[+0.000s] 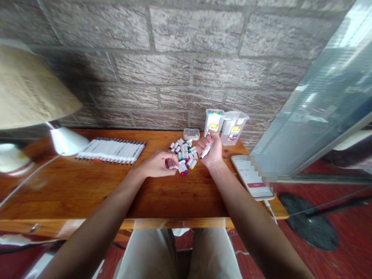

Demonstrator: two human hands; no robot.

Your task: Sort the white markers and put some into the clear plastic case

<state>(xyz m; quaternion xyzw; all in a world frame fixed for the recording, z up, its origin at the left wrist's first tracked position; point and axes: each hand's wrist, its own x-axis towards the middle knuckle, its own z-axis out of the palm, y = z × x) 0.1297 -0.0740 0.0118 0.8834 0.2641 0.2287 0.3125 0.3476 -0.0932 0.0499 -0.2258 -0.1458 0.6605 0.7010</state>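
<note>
A white marker with a dark tip slants down from my right hand, whose fingers are wrapped around it. My left hand curls at the near left side of a heap of marker caps, white with coloured ends. Between its thumb and fingers shows a small white piece that looks like a marker cap; the fingers partly hide it. Farther left, a row of white markers with dark ends lies side by side on the wooden table.
Behind the heap sits a small clear box. Two clear containers, one holding markers and one beside it, stand near the brick wall. A phone with a cable lies right; a lamp stands left.
</note>
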